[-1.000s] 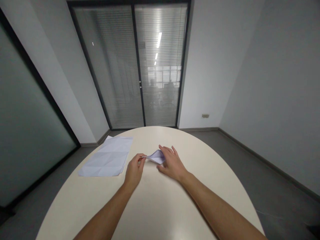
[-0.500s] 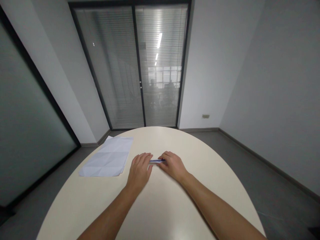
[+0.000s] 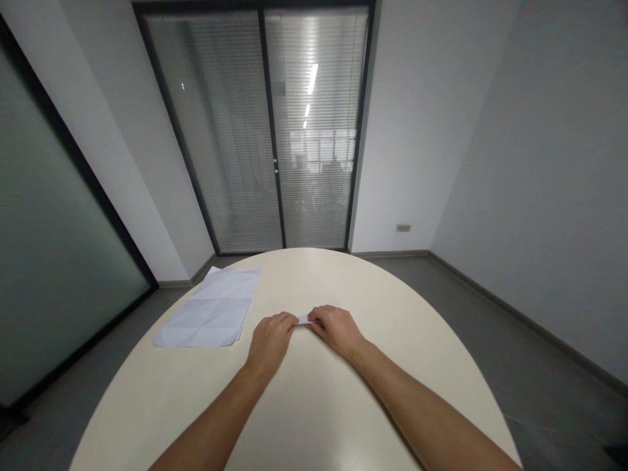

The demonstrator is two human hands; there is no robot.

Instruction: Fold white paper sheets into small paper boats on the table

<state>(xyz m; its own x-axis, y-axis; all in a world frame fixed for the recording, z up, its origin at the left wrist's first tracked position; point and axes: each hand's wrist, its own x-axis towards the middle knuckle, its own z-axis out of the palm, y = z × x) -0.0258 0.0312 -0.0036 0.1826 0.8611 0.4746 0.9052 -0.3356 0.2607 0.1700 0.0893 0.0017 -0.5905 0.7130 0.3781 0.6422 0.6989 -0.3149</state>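
Note:
Between my hands is a small, narrow strip of folded paper [image 3: 303,320], pale white, with only a short middle stretch showing. My left hand [image 3: 271,337] pinches its left end between thumb and fingers. At the other end, my right hand [image 3: 337,328] has its fingers curled shut on the paper. Both ends are hidden by the fingers. The hands are close together, low over the middle of the round table [image 3: 314,405]. To the left of them lie creased white paper sheets [image 3: 210,311], slightly out of line with each other.
The table's curved far edge faces a glass door [image 3: 314,150] with blinds and a dark frame. A frosted glass panel [image 3: 53,248] stands to the left. A wall outlet [image 3: 403,228] is low on the right-hand wall.
My hands have come slightly closer together and a little nearer to me. My left fingers have closed on the paper, which now shows a pale face instead of a dark blue edge.

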